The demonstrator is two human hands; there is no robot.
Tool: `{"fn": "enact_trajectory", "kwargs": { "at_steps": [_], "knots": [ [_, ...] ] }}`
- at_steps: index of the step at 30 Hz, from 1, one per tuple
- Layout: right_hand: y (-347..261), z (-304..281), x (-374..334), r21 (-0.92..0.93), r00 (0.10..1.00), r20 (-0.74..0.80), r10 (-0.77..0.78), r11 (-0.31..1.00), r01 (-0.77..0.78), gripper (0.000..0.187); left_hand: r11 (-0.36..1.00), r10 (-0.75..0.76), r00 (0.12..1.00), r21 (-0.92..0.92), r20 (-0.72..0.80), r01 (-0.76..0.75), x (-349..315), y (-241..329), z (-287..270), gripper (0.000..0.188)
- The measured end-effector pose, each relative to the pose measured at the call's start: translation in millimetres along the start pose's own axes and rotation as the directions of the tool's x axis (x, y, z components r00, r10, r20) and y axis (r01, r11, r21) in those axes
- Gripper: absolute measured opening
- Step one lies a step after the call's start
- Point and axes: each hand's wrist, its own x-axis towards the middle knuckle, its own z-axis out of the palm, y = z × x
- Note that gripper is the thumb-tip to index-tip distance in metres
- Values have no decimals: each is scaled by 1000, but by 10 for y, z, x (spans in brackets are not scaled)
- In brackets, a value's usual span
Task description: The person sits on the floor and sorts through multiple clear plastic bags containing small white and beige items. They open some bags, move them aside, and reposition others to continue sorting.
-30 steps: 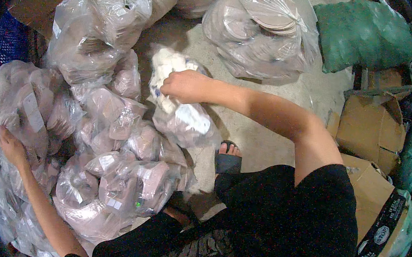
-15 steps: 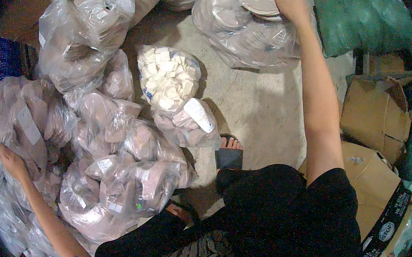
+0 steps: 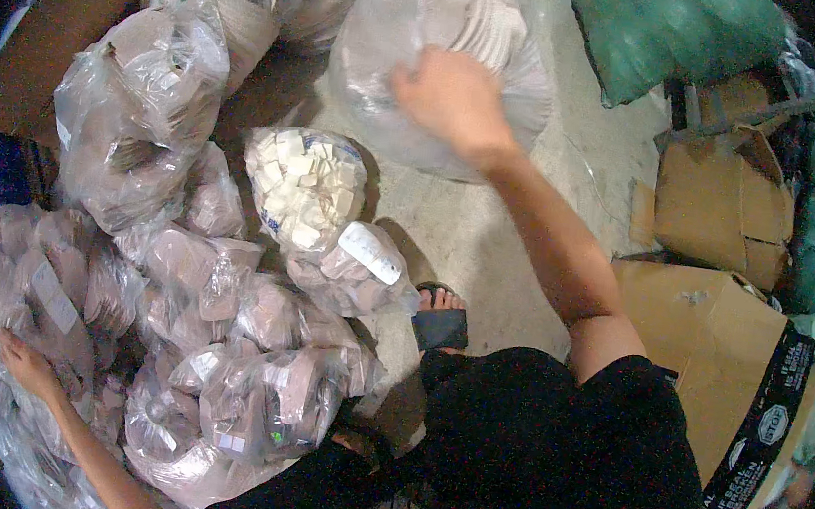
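Observation:
At the far middle stands a big clear plastic bag (image 3: 374, 52) with stacked flat beige pieces inside. My right hand (image 3: 453, 100) is over its near side, smeared by motion, so its grip cannot be made out. On the left, my left hand (image 3: 26, 366) lies against a clear bag of pinkish-beige curved pieces (image 3: 54, 267), fingers stretched along the plastic. Between the hands sit a bag of small cream blocks (image 3: 301, 184) and, touching it, a smaller bag of pinkish pieces with a white label (image 3: 352, 264).
More filled clear bags (image 3: 263, 398) are heaped on the left, up to a tall bag stack (image 3: 145, 108). Cardboard boxes (image 3: 720, 208) and a green sack (image 3: 679, 35) line the right side. My sandalled foot (image 3: 440, 323) stands on the concrete floor (image 3: 525, 267).
My right hand has moved left and nearer, off the big bag's far right edge. The big bag has shifted left and nearer. My left hand stays on its bag.

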Motion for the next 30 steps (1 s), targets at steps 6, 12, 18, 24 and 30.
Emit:
{"fn": "enact_trajectory", "kwargs": {
  "at_steps": [6,12,18,24,30],
  "knots": [
    [-732,458,-487,103,968,92,-234,969,225,41,993,-116,991,-9,68,117,29,-66,-19,61],
    [-815,517,-465,63,923,207,-326,945,320,46,985,144,990,97,3,-144,-79,-161,-23,57],
    [-307,-32,177,-8,908,260,-328,940,341,53,999,-14,1000,38,-16,14,-88,0,-42,56],
    [362,-316,737,-19,972,-32,-235,972,234,41,997,-51,999,63,-5,51,-105,72,-80,55],
    [621,-374,884,96,890,-356,-284,936,337,59,997,-57,998,45,1,56,-78,31,-78,53]
  ]
}}
